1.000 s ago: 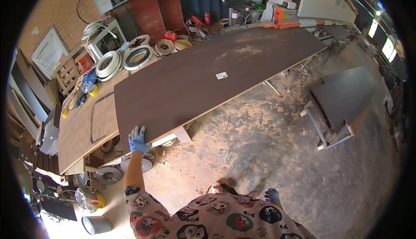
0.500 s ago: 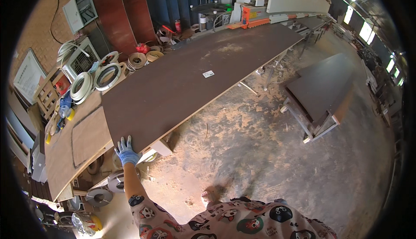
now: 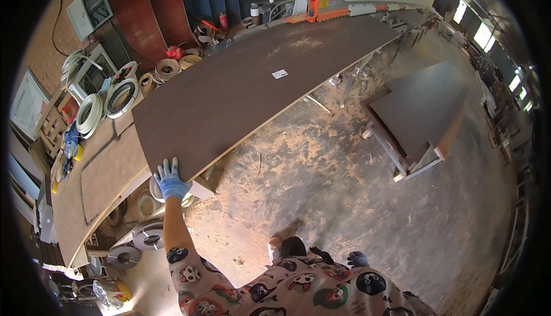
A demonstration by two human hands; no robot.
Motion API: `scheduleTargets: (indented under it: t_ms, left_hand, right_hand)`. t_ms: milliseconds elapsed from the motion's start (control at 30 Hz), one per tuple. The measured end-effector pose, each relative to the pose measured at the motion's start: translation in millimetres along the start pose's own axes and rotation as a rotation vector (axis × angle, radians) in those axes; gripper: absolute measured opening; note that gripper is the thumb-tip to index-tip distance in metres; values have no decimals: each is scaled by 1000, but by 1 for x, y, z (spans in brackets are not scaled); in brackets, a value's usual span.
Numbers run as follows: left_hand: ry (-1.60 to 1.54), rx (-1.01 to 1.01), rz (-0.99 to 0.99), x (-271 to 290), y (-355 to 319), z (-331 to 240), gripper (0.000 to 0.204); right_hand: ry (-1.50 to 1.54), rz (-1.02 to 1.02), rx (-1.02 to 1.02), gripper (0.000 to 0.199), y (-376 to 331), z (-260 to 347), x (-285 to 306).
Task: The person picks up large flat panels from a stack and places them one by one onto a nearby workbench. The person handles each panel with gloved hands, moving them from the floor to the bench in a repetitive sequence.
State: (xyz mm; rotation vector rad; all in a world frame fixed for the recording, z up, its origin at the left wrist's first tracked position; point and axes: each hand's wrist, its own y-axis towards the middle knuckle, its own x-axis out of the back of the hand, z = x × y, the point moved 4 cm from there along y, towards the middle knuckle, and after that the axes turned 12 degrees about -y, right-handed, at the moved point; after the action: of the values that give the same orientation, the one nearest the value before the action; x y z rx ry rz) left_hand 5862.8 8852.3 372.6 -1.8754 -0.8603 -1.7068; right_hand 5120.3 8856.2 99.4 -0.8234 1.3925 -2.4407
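Observation:
A long dark brown board [image 3: 258, 81] lies across supports, running from near me up to the far right. My left hand [image 3: 170, 180], in a blue glove, rests spread on the board's near corner, gripping its edge. My right hand [image 3: 357, 258], also gloved in blue, hangs by my side close to my body, fingers curled, holding nothing that I can see. A small white label [image 3: 279, 74] sits on the board's middle.
A lighter board [image 3: 103, 172] lies to the left on a bench. Rolls of edge banding [image 3: 120, 95] are piled at the far left and under the bench [image 3: 146, 235]. A stack of dark panels [image 3: 419, 115] rests on a low cart at right. Sawdust covers the floor [image 3: 310, 167].
The view has shifted closer over the board. My left hand stays on the board's near corner; my right hand has come into view by my side.

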Motion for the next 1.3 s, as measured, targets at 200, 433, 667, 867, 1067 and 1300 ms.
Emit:
scheduleTargets:
  t_ms: [200, 433, 667, 867, 1067, 1300]
  left_hand:
    - [-12, -46, 37, -7, 20, -54, 99]
    - [6, -102, 60, -26, 43, -109, 100]
    - [-47, -157, 64, -35, 66, -180, 97]
    - [-60, -191, 63, -41, 81, -232, 93]
    - [-2, -234, 56, -52, 100, -288, 94]
    - [-1, -271, 64, -61, 123, -359, 88]
  right_hand:
    - [115, 114, 125, 25, 35, -16, 6]
    - [-76, 1, 128, 31, 34, 62, 28]
    - [-25, 6, 95, 31, 39, 94, 26]
    - [136, -18, 55, 32, 65, 99, 52]
    - [311, -130, 32, 40, 112, 116, 116]
    - [780, -265, 148, 54, 150, 202, 217]
